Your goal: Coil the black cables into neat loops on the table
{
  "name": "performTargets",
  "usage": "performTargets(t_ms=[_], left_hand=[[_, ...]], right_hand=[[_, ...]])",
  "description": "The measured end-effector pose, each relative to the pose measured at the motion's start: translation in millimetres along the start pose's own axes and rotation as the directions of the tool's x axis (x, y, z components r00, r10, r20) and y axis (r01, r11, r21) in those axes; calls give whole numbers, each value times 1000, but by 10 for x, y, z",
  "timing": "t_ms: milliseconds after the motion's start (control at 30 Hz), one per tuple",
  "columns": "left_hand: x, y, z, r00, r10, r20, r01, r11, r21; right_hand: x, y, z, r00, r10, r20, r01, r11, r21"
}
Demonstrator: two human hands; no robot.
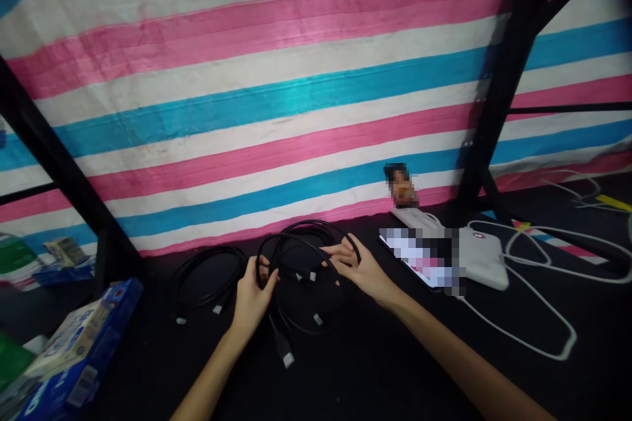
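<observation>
Between my hands hangs a looped black cable (295, 235) with a silver plug (288, 360) dangling below. My left hand (254, 293) pinches the left side of the loop between thumb and fingers. On the loop's right side, my right hand (358, 268) grips the cable with fingers bent round it. Behind the held loop lies more coiled black cable, with small silver plugs (313, 276) showing. A separate coiled black cable (210, 251) rests on the black table left of my left hand, its two plug ends toward me.
Right of my hands lie a phone (412, 260) with a lit screen and a white box-shaped device (481, 260) with white cables (538, 306). Blue boxes (83, 355) stand at the left. Black frame posts (498, 85) flank a striped sheet (276, 105) behind the table.
</observation>
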State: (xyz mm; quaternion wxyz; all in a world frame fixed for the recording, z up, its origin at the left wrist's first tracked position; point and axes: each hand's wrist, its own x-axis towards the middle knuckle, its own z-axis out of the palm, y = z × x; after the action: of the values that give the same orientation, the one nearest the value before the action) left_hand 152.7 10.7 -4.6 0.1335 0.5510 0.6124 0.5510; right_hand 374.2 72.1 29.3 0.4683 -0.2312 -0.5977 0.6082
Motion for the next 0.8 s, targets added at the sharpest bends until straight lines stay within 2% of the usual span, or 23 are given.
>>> performTargets(t_ms=[133, 233, 367, 467, 533, 633, 700, 733, 800], left_hand=[[23, 45, -37, 994, -107, -29, 101, 980, -171], [54, 30, -68, 985, -156, -78, 135, 963, -232], [124, 17, -153, 974, -124, -187, 64, 952, -298], [201, 69, -291, 959, -148, -241, 17, 881, -473], [249, 124, -417, 951, -271, -152, 114, 759, -641], [292, 184, -609, 909, -413, 47, 241, 432, -869], [304, 181, -715, 903, -415, 110, 222, 233, -947], [309, 166, -761, 909, -398, 120, 200, 164, -966], [320, 117, -841, 923, -369, 106, 147, 86, -985]], right_hand=[[17, 62, 2, 1000, 4, -20, -6, 998, -67], [39, 108, 1, 999, 12, -34, -15, 996, -87], [58, 86, -10, 997, 52, -49, -55, 997, -57], [68, 15, -44, 990, 65, -122, -70, 997, -38], [76, -33, -81, 981, 35, -191, -42, 999, -31], [88, -84, -149, 962, -51, -267, 47, 999, -25], [98, -102, -198, 944, -116, -309, 111, 993, -33], [104, -108, -223, 932, -148, -332, 143, 989, -41], [118, -118, -274, 897, -210, -390, 203, 977, -60]])
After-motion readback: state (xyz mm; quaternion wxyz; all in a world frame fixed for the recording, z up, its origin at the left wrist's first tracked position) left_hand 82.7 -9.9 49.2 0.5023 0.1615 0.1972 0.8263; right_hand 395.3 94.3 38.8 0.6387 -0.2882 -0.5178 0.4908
